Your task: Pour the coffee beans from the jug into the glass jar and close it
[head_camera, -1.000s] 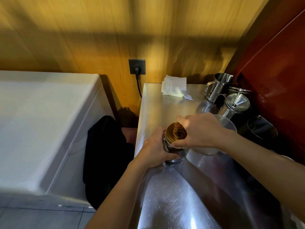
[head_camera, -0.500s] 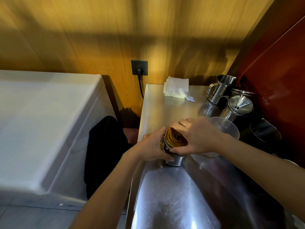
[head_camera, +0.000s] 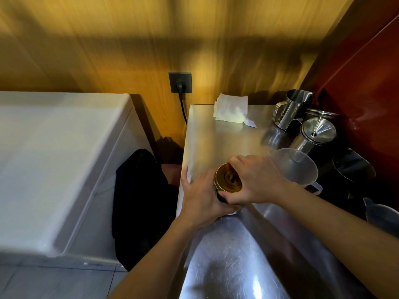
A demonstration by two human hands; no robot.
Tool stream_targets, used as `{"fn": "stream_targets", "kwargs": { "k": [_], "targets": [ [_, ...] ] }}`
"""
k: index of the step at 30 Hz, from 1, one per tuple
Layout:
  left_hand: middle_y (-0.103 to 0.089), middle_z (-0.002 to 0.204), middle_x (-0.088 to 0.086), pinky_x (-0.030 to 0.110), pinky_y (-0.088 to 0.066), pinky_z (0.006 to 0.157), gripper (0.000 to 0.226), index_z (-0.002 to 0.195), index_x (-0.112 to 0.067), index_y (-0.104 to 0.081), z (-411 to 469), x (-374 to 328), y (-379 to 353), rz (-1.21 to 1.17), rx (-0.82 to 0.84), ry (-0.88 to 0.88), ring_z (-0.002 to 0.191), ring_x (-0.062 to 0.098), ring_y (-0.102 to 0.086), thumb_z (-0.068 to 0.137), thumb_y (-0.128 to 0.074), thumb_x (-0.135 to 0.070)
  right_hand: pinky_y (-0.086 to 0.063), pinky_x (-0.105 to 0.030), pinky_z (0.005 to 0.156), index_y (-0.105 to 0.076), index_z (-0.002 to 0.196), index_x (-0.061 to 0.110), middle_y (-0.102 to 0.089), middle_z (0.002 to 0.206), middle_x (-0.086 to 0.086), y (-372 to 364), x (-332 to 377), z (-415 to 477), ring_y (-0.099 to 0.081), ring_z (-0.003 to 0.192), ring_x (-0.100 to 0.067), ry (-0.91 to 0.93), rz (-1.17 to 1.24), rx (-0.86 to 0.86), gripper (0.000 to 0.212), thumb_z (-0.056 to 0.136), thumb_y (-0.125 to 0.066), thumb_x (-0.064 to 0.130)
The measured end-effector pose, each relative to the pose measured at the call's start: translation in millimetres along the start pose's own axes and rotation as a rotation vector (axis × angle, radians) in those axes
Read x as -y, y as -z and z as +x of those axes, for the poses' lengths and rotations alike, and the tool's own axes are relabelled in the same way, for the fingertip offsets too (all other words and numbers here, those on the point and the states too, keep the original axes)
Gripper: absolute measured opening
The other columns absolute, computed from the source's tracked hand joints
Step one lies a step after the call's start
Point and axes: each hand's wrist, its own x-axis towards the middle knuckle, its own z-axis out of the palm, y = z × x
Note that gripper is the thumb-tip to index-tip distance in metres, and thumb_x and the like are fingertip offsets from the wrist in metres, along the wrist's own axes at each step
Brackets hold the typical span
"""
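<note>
The glass jar stands on the steel counter near its left edge, mostly hidden by my hands. A gold metal lid sits on top of it. My left hand wraps around the jar's body from the left. My right hand grips the lid's rim from the right, thumb at the front and fingers at the back. The clear plastic jug stands just right of my right hand, upright, with nothing visible inside.
Steel pitchers, a steel pot with a plunger lid and a dark vessel crowd the right edge by the red wall. White paper lies at the back. A white chest stands left, across a gap.
My right hand has turned around the gold lid, its fingers shifting on the rim. The left hand stays around the jar. The camera view has shifted slightly.
</note>
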Motion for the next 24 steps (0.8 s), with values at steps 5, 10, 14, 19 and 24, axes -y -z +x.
{"fn": "stream_targets", "kwargs": {
  "k": [5,10,14,19,24],
  "targets": [
    [-0.064,0.105,-0.009,0.051,0.0,0.117,0.074,0.115,-0.021,-0.056,-4.4,-4.7,-3.6,0.013,-0.065,0.021,0.113,0.012,-0.054,0.056,-0.081,-0.058,-0.043,-0.032,0.048,-0.055,0.089,0.008,-0.064,0.073,-0.007,-1.9,2.3,-4.2,-0.057,0.06,-0.028,-0.041,0.045,-0.026,0.07,0.062,-0.047,0.072],
    [-0.061,0.098,-0.012,0.047,-0.001,0.117,0.071,0.111,-0.022,-0.055,-7.0,-6.5,-8.5,-0.004,-0.069,0.071,0.106,0.01,-0.057,0.054,-0.08,-0.056,-0.046,-0.035,0.051,-0.057,0.089,0.006,-0.063,0.074,-0.009,-2.0,6.4,-6.3,-0.057,0.063,-0.029,-0.077,0.054,-0.05,0.068,0.064,-0.05,0.069],
    [-0.059,0.104,-0.014,0.04,-0.01,0.116,0.072,0.114,-0.025,-0.052,-5.9,-6.7,-9.6,-0.055,-0.021,0.09,0.106,0.007,-0.053,0.055,-0.08,-0.055,-0.047,-0.035,0.057,-0.054,0.099,0.01,-0.063,0.086,-0.006,-2.2,5.8,-7.0,-0.057,0.073,-0.026,-0.098,0.036,-0.027,0.071,0.065,-0.047,0.072],
    [-0.06,0.113,-0.005,0.043,-0.05,0.089,0.079,0.119,-0.026,-0.051,0.7,-6.2,-1.1,-0.263,0.131,0.138,0.104,0.016,-0.057,0.051,-0.085,-0.046,-0.049,-0.036,0.068,-0.046,0.113,0.016,-0.06,0.099,-0.001,-2.7,4.5,-10.7,-0.055,0.084,-0.021,-0.126,-0.022,0.023,0.086,0.064,-0.028,0.084],
    [-0.055,0.127,-0.009,0.038,-0.043,0.101,0.074,0.126,-0.035,-0.047,14.6,2.9,26.3,-0.341,0.445,0.09,0.12,0.015,-0.05,0.063,-0.086,-0.035,-0.042,-0.037,0.08,-0.046,0.122,0.021,-0.057,0.109,-0.001,13.5,-0.6,-8.0,-0.051,0.095,-0.02,-0.145,0.066,0.055,0.096,0.06,-0.016,0.088]
  ]
}}
